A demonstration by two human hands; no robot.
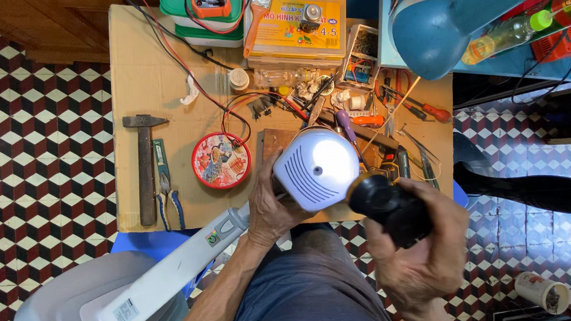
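Left hand (272, 210): held the white lamp head (316, 168) tight, above the table edge.
Right hand (421, 257): gripped a black round part (389, 207), touching the lamp head.
Nearby: hammer (145, 168), pliers (166, 189), red tin (221, 160).

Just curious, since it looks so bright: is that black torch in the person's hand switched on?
On, apparently: the black torch in the right hand points at the white lamp head, where a bright glare spot shows.

left hand (272, 210): bare, no glove or ring | right hand (421, 257): bare | forearms: unsleeved | lap below hands: grey-blue shorts (305, 290)
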